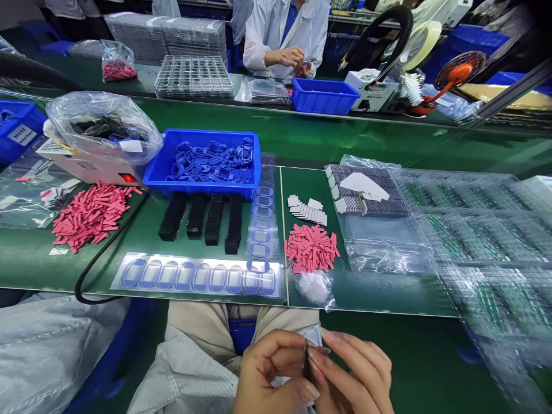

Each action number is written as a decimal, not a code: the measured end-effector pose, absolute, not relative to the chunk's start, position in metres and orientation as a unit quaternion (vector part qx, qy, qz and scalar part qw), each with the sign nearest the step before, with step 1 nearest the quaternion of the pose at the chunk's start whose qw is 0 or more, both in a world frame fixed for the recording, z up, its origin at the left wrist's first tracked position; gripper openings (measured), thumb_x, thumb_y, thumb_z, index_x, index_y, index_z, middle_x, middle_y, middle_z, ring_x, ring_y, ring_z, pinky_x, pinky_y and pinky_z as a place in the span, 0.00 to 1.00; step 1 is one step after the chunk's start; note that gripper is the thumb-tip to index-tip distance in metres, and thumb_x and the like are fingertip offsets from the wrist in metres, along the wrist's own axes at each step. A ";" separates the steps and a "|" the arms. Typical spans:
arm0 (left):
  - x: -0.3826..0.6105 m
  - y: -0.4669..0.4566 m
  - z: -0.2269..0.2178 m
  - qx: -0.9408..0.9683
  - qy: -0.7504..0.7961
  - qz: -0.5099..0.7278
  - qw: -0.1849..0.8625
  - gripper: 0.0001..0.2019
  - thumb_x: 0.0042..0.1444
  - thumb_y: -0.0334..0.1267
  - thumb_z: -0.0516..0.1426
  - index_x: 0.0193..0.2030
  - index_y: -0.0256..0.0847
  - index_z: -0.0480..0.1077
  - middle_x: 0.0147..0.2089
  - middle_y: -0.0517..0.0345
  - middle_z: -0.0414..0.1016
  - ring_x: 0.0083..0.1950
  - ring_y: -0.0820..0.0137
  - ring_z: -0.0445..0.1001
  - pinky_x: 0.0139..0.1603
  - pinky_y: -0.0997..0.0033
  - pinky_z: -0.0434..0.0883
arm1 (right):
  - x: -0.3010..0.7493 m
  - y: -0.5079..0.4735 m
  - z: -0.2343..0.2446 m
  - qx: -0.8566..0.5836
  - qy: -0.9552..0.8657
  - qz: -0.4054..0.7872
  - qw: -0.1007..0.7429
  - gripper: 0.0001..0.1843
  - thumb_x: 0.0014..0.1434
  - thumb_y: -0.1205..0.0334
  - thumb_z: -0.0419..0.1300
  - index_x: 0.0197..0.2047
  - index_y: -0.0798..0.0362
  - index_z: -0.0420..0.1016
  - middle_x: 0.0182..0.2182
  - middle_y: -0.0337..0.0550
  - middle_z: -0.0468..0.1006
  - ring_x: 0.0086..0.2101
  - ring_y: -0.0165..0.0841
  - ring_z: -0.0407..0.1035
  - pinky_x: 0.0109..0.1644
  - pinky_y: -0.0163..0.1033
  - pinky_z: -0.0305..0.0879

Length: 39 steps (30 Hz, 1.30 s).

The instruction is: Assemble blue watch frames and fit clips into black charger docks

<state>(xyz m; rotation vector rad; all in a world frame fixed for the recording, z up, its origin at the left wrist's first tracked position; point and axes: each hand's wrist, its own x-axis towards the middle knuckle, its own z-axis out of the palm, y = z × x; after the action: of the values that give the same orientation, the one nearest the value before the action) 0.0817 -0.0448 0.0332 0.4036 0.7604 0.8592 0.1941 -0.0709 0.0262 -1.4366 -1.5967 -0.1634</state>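
Both my hands meet low in the view, over my lap and below the table's front edge. My left hand (269, 374) and my right hand (353, 374) pinch a small thin dark part (306, 361) between their fingertips, held edge-on. On the table just above them lie a pile of small pink strips (311, 248), a short stack of white pads (307, 210) and a crumpled clear bag (316, 287). A clear strip of blue oval frames (196, 276) lies along the front edge, left of the hands.
A blue bin (161, 169) of blue frames stands mid-table, with rows of black parts (202, 215) in front. A larger pink pile (88, 213) and a bagged box (99, 135) lie left. Clear trays (478, 230) fill the right. A person in white works across the belt (287, 54).
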 end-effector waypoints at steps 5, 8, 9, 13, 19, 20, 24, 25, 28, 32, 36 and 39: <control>0.080 -0.035 0.034 0.169 0.442 0.445 0.761 0.19 0.32 0.46 0.69 0.31 0.39 0.75 0.32 0.52 0.82 0.36 0.65 0.80 0.39 0.71 0.74 | 0.206 -0.066 0.019 -0.613 -0.613 -0.023 0.498 0.06 0.53 0.71 0.59 0.32 0.49 0.71 0.33 0.42 0.75 0.36 0.37 0.68 0.40 0.45 0.61; 0.076 -0.028 0.033 0.142 0.466 0.479 0.730 0.20 0.31 0.46 0.69 0.31 0.38 0.75 0.31 0.53 0.82 0.35 0.64 0.80 0.40 0.67 0.75 | 0.225 -0.049 -0.001 -0.680 -0.568 0.045 0.462 0.03 0.56 0.66 0.57 0.31 0.51 0.70 0.41 0.47 0.73 0.43 0.40 0.66 0.45 0.49 0.61; 0.075 -0.026 0.032 0.136 0.463 0.487 0.728 0.20 0.31 0.46 0.69 0.32 0.38 0.75 0.30 0.53 0.82 0.34 0.63 0.80 0.40 0.66 0.75 | 0.231 -0.043 -0.010 -0.695 -0.566 0.038 0.441 0.03 0.57 0.64 0.58 0.31 0.52 0.70 0.43 0.49 0.73 0.44 0.41 0.66 0.46 0.50 0.60; 0.072 -0.027 0.030 0.125 0.443 0.488 0.742 0.19 0.32 0.46 0.69 0.32 0.39 0.76 0.30 0.52 0.82 0.33 0.63 0.80 0.39 0.67 0.76 | 0.246 -0.032 -0.040 -0.685 -0.596 -0.087 0.410 0.05 0.56 0.64 0.59 0.37 0.54 0.72 0.44 0.51 0.75 0.45 0.42 0.67 0.47 0.50 0.61; 0.064 -0.028 0.023 0.133 0.421 0.473 0.763 0.17 0.34 0.45 0.69 0.32 0.39 0.76 0.29 0.53 0.82 0.32 0.68 0.79 0.36 0.73 0.75 | 0.247 -0.049 -0.032 -0.606 -0.730 -0.089 0.302 0.18 0.56 0.73 0.56 0.51 0.52 0.70 0.44 0.46 0.78 0.48 0.43 0.68 0.47 0.49 0.60; 0.063 -0.027 0.022 0.140 0.411 0.465 0.771 0.16 0.35 0.44 0.69 0.32 0.40 0.76 0.29 0.54 0.82 0.32 0.68 0.79 0.36 0.73 0.74 | 0.245 -0.051 -0.025 -0.605 -0.730 -0.058 0.314 0.19 0.57 0.73 0.56 0.52 0.52 0.69 0.44 0.46 0.77 0.49 0.43 0.67 0.48 0.49 0.60; 0.059 -0.024 0.017 0.195 0.376 0.414 0.806 0.15 0.38 0.43 0.68 0.34 0.41 0.76 0.31 0.57 0.82 0.33 0.71 0.78 0.40 0.73 0.73 | 0.228 -0.053 0.010 -0.535 -0.740 0.070 0.402 0.29 0.54 0.69 0.58 0.59 0.53 0.60 0.47 0.49 0.75 0.51 0.42 0.65 0.49 0.49 0.64; 0.058 -0.024 0.018 0.214 0.373 0.403 0.808 0.15 0.38 0.42 0.68 0.34 0.41 0.76 0.31 0.57 0.82 0.33 0.72 0.78 0.39 0.75 0.73 | 0.223 -0.051 0.018 -0.504 -0.762 0.076 0.399 0.30 0.53 0.68 0.60 0.60 0.54 0.59 0.47 0.49 0.75 0.50 0.41 0.66 0.50 0.48 0.63; 0.055 -0.025 0.021 0.269 0.373 0.385 0.800 0.14 0.38 0.40 0.68 0.34 0.41 0.76 0.31 0.59 0.81 0.34 0.73 0.78 0.37 0.79 0.71 | 0.211 -0.046 0.032 -0.433 -0.817 0.053 0.376 0.24 0.51 0.69 0.62 0.52 0.54 0.67 0.40 0.44 0.79 0.44 0.38 0.71 0.54 0.46 0.60; 0.051 -0.029 0.024 0.287 0.302 0.345 0.841 0.23 0.42 0.55 0.61 0.38 0.38 0.76 0.34 0.51 0.81 0.36 0.69 0.77 0.37 0.76 0.70 | 0.199 -0.042 0.038 -0.442 -0.734 0.190 0.479 0.16 0.51 0.68 0.63 0.45 0.51 0.68 0.34 0.42 0.80 0.37 0.36 0.73 0.48 0.45 0.67; 0.056 -0.033 0.022 0.209 0.187 0.278 0.919 0.27 0.41 0.59 0.60 0.39 0.37 0.77 0.34 0.51 0.80 0.39 0.68 0.77 0.46 0.71 0.70 | 0.186 -0.043 0.042 -0.402 -0.565 0.458 0.555 0.13 0.53 0.56 0.63 0.39 0.47 0.64 0.33 0.43 0.79 0.37 0.38 0.74 0.39 0.42 0.73; 0.063 -0.035 0.021 0.135 0.193 0.317 0.919 0.22 0.41 0.55 0.62 0.35 0.38 0.78 0.29 0.57 0.79 0.33 0.75 0.77 0.39 0.81 0.70 | 0.185 -0.046 0.043 -0.400 -0.534 0.501 0.551 0.14 0.52 0.56 0.64 0.38 0.47 0.64 0.36 0.44 0.78 0.39 0.38 0.74 0.40 0.42 0.73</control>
<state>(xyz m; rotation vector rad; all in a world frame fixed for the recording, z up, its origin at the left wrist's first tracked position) 0.0625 -0.0351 0.0212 0.2781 0.3964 0.6513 0.1845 -0.0457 0.0427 -0.9477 -1.2631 1.1864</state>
